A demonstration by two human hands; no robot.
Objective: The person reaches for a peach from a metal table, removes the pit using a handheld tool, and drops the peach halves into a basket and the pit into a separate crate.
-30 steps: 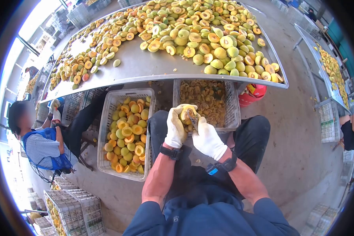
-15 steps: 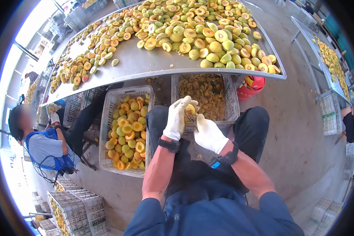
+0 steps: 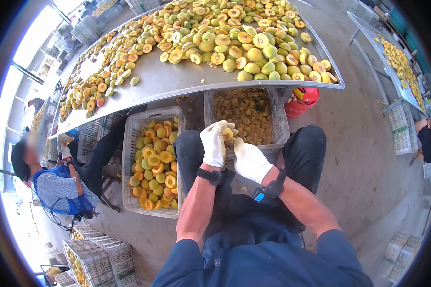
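My left hand (image 3: 214,143), in a white glove, has its fingers wrapped round a yellow fruit piece (image 3: 228,135) above the near edge of a crate of brownish scraps (image 3: 246,115). Close beside it, my right hand (image 3: 250,161), also gloved in white, has thumb and fingers pressed together at the fruit. Whatever the right fingers grip is too small and hidden to name. Left of my knees stands a white crate (image 3: 127,182) filled with halved yellow-orange fruit (image 3: 154,160).
A metal table (image 3: 177,79) heaped with halved fruit spans the top. Under its right corner is a red bucket (image 3: 301,103). A seated person (image 3: 62,184) is at the left, near stacked crates (image 3: 100,258). Another fruit-covered table (image 3: 392,71) stands at the right.
Both hands remain together at the fruit, and the left fingers have curled further round it. The view has shifted slightly, so the table and its fruit appear a little higher and further left.
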